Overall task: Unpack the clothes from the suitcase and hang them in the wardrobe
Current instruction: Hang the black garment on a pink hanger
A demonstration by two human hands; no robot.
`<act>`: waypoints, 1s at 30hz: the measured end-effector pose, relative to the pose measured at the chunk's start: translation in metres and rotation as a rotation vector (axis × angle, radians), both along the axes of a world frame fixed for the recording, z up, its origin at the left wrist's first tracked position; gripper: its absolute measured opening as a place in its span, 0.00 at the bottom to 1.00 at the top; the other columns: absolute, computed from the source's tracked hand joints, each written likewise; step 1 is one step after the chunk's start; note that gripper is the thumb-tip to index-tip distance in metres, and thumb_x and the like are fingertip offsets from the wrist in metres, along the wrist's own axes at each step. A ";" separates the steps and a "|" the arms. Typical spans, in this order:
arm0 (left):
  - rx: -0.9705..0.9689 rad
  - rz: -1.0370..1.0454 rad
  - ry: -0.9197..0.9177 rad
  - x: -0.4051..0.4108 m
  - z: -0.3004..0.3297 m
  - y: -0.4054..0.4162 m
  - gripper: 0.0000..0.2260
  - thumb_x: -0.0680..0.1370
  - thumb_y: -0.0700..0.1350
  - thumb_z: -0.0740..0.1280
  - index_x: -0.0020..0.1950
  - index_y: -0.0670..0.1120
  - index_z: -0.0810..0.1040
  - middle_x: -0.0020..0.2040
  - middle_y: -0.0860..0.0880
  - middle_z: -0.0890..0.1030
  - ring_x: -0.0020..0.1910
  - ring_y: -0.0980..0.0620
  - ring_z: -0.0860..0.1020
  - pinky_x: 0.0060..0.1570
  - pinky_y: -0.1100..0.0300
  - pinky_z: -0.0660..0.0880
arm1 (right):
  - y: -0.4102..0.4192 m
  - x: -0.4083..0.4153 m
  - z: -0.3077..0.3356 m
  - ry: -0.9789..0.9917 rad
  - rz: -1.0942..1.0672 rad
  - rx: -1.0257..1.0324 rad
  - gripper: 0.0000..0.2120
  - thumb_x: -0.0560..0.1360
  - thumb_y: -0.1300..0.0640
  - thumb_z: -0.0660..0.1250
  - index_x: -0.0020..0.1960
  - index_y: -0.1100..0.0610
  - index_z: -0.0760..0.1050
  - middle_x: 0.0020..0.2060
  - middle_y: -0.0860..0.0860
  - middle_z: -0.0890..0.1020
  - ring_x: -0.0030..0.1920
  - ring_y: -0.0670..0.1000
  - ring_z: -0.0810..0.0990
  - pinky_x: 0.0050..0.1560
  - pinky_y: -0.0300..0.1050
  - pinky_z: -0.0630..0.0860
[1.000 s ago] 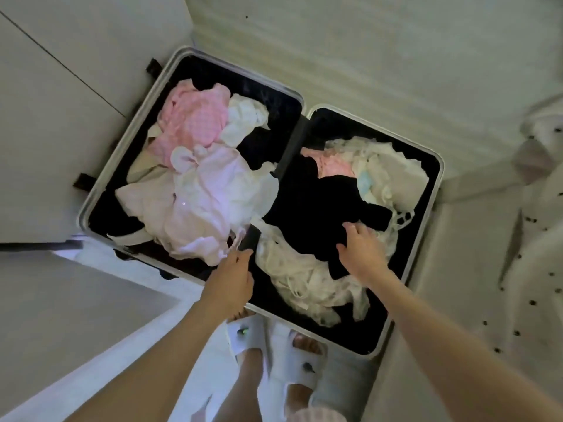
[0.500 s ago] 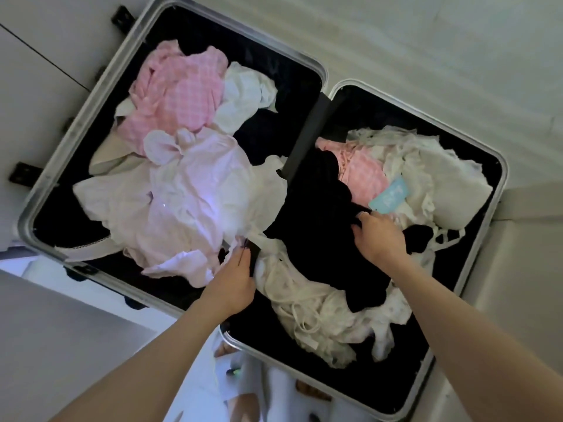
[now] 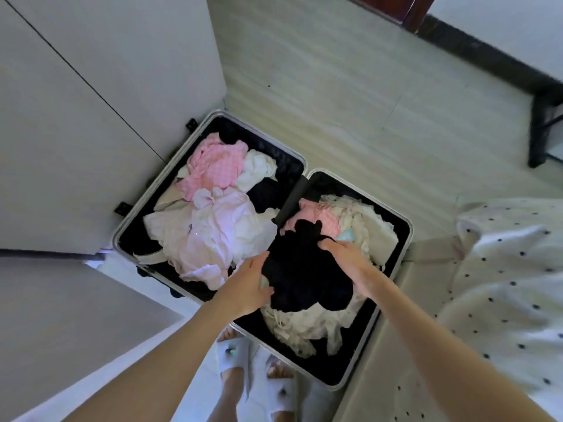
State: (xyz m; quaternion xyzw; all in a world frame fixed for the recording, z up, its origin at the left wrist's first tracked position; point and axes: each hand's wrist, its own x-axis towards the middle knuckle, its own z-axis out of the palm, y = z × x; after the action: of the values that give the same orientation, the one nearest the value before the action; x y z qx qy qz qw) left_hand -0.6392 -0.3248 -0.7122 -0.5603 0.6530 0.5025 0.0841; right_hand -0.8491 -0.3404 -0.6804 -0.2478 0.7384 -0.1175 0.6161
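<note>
My left hand (image 3: 246,287) and right hand (image 3: 347,260): fingers curled into a black garment (image 3: 304,278), gripping it from both sides. Garment: bunched above the right half of the open suitcase (image 3: 405,239). Left half: pink checked top (image 3: 213,166), pale clothes. Suitcase: on the floor (image 3: 350,102).

Dim, soft, bluish indoor light; faint shadows; wide-angle bending at edges; slight softness throughout.

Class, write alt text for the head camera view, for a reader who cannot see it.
Seen from above, a person's left hand and right hand grip a bunched black garment over the right half of an open suitcase on the floor. Both halves hold crumpled pink, white and cream clothes.
</note>
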 end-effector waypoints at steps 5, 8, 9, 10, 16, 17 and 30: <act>-0.020 0.165 0.315 -0.026 0.123 0.002 0.32 0.71 0.45 0.72 0.71 0.48 0.62 0.67 0.49 0.68 0.68 0.51 0.66 0.68 0.53 0.65 | -0.011 0.012 0.128 -0.136 0.057 -0.063 0.31 0.65 0.41 0.72 0.64 0.55 0.75 0.56 0.54 0.81 0.55 0.55 0.81 0.63 0.54 0.74; -0.134 0.296 0.313 -0.026 0.181 0.010 0.15 0.76 0.41 0.67 0.62 0.46 0.71 0.55 0.50 0.77 0.58 0.50 0.75 0.54 0.64 0.72 | -0.008 0.008 0.197 -0.140 0.165 -0.144 0.22 0.70 0.44 0.70 0.52 0.61 0.79 0.48 0.58 0.83 0.49 0.57 0.83 0.56 0.49 0.78; -0.186 0.318 0.291 -0.023 0.193 0.012 0.11 0.78 0.41 0.65 0.60 0.46 0.72 0.52 0.50 0.78 0.56 0.49 0.76 0.48 0.67 0.71 | -0.007 0.007 0.214 -0.139 0.206 -0.183 0.20 0.72 0.44 0.69 0.47 0.62 0.80 0.44 0.58 0.83 0.45 0.57 0.83 0.53 0.48 0.78; -0.243 0.347 0.290 -0.020 0.209 0.016 0.10 0.79 0.40 0.62 0.59 0.46 0.72 0.50 0.51 0.78 0.53 0.49 0.77 0.45 0.67 0.70 | -0.006 0.006 0.236 -0.116 0.239 -0.223 0.19 0.72 0.43 0.69 0.45 0.61 0.79 0.42 0.57 0.83 0.44 0.57 0.83 0.51 0.48 0.78; -0.225 0.892 0.494 0.015 0.284 0.046 0.08 0.79 0.37 0.59 0.57 0.41 0.72 0.41 0.46 0.77 0.43 0.47 0.74 0.41 0.59 0.70 | 0.020 0.023 0.329 -0.259 0.355 -0.248 0.27 0.68 0.39 0.69 0.56 0.60 0.80 0.52 0.58 0.83 0.54 0.57 0.82 0.58 0.50 0.77; -0.203 0.942 0.532 0.021 0.294 0.053 0.09 0.78 0.38 0.60 0.57 0.41 0.73 0.42 0.46 0.78 0.44 0.46 0.75 0.40 0.59 0.72 | 0.025 0.030 0.338 -0.282 0.404 -0.224 0.28 0.67 0.39 0.70 0.56 0.59 0.80 0.53 0.57 0.83 0.54 0.57 0.82 0.58 0.49 0.77; 0.107 0.807 0.432 0.155 0.383 0.202 0.13 0.81 0.44 0.56 0.49 0.47 0.80 0.42 0.51 0.81 0.42 0.54 0.76 0.46 0.59 0.77 | 0.105 0.197 0.431 0.075 0.934 -0.343 0.20 0.65 0.38 0.70 0.48 0.52 0.80 0.49 0.47 0.81 0.51 0.49 0.79 0.57 0.41 0.75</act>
State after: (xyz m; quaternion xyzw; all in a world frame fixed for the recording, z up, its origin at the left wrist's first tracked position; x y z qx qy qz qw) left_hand -0.4846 -0.1225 -0.3289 -0.6470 0.3583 0.6335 -0.2275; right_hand -0.6521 -0.2353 -0.2489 -0.6537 0.5403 0.0602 0.5264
